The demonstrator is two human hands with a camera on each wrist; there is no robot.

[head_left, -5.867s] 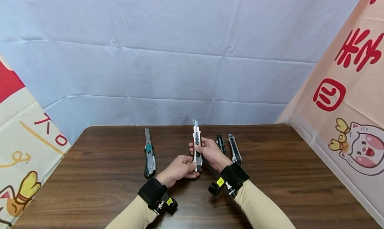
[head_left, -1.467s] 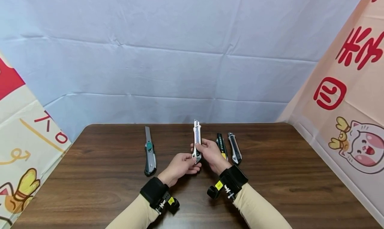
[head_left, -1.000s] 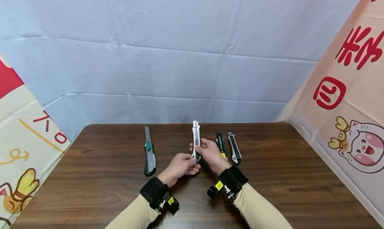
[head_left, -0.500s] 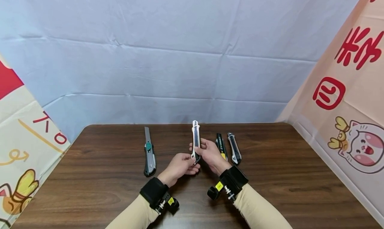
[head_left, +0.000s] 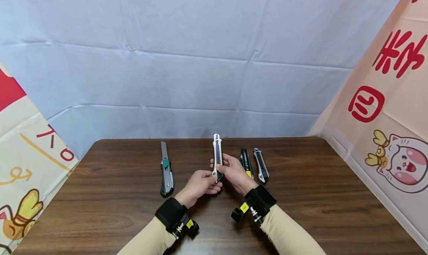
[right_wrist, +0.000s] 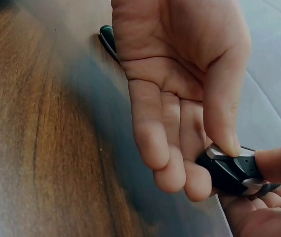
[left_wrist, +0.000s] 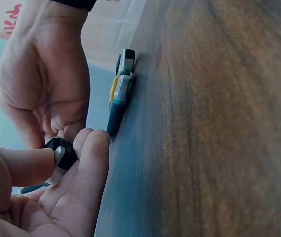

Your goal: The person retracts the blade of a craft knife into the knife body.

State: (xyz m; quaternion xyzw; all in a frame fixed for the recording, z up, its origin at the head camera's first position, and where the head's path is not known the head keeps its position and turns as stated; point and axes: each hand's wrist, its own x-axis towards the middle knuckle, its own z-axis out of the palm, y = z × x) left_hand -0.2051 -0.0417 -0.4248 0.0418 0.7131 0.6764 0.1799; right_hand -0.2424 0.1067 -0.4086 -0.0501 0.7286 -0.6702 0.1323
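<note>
A white utility knife (head_left: 217, 153) with a dark slider track stands upright over the middle of the brown table (head_left: 100, 210). Both hands hold it by its black lower end. My left hand (head_left: 210, 181) pinches that black end cap (left_wrist: 63, 153) between thumb and fingers from the left. From the right, my right hand (head_left: 222, 166) curls round the handle, with its thumb pressed on the cap (right_wrist: 229, 170). No blade shows at the knife's top.
A green-and-grey utility knife (head_left: 166, 170) lies to the left with its blade out. A black-and-yellow knife (head_left: 246, 161) and a silver-black knife (head_left: 261, 166) lie side by side to the right. Cloth backdrops rise behind and on both sides of the table.
The short blade tip that stuck out 5.9 s ago no longer shows. Both hands now grip lower on the handle. Over the last second the knife barely moved.
</note>
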